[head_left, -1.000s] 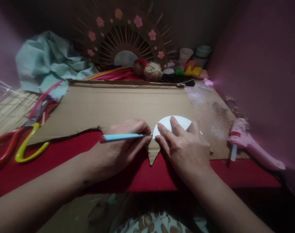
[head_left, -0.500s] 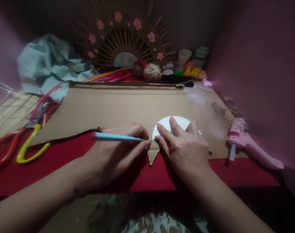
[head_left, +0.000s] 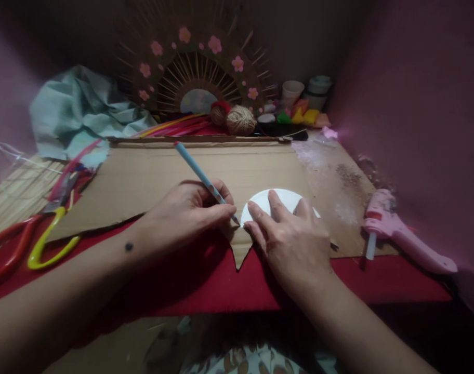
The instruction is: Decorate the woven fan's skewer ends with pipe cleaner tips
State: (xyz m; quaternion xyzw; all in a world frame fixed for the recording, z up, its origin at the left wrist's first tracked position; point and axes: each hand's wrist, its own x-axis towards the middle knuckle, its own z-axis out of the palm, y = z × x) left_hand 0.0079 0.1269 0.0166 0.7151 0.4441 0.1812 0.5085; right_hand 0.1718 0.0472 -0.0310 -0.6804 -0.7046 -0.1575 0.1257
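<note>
My left hand (head_left: 200,208) is closed around a light blue pencil (head_left: 196,165), its tip pointing down at the left edge of a white rounded piece (head_left: 287,197). That piece, paper or card, lies on a sheet of brown cardboard (head_left: 151,166). My right hand (head_left: 289,236) rests on it with the fingers spread, covering much of its lower part. Between the two hands a pointed tab of the cardboard (head_left: 240,249) juts over the red table cover (head_left: 190,285).
Scissors with red and yellow handles (head_left: 52,239) lie at the left. A pink glue gun (head_left: 400,228) is at the right. Toward the back are crumpled pale cloth (head_left: 81,109), a ball of twine (head_left: 240,120), a flowered stick fan (head_left: 198,67) and a cup (head_left: 292,93).
The pencil has swung from nearly level to a steep slant, its red end now up and away. My left hand has turned with it; my right hand stays on the white piece.
</note>
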